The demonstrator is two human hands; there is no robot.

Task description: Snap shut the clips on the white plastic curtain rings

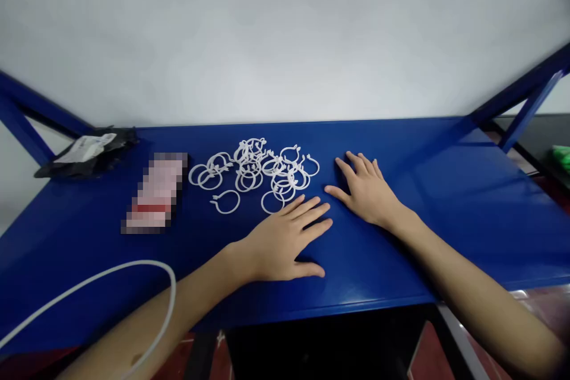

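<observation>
Several thin white plastic rings (pixel 228 202) with small clip-like ends lie in a loose, overlapping heap on the blue table (pixel 378 285). My left hand (pixel 285 243) rests palm down just in front of the heap, fingers spread and pointing right; its fingertips come close to the nearest ring. To the right of the heap, my right hand (pixel 367 190) lies flat on the tabletop with its fingers apart. Neither hand holds anything.
A phone-like flat object with a blurred screen (pixel 155 190) lies left of the rings. Behind it is a black plastic package (pixel 84 151) with a white label. A white cable (pixel 111 270) loops over my left forearm. Blue frame bars (pixel 529 113) rise at both sides before a pale wall.
</observation>
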